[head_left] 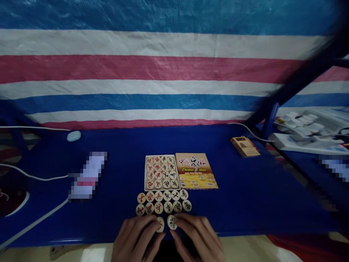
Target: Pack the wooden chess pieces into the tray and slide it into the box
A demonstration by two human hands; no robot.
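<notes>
My left hand (137, 234) is closed on a round Chinese chess piece (160, 225) with a red character, partly covered by the fingertips. Beside it, my right hand (200, 234) holds a chess piece (171, 222) with a black character, fingers at its right side and thumb below. A small gap separates these two pieces at the table's near edge. Just beyond them lie two rows of loose pieces, red-marked ones (158, 207) on the left and black-marked ones (168, 207) on the right. A square white box (145, 174) behind the rows is filled with more pieces, red left, black right.
The "Chinese chess" box lid (196, 171) lies right of the box on the blue table (245, 203). Farther right are a small yellow-brown box (244, 146) and a white power strip (300, 143). A blurred phone (88, 176), cables and a pale rounded object (73, 136) are left.
</notes>
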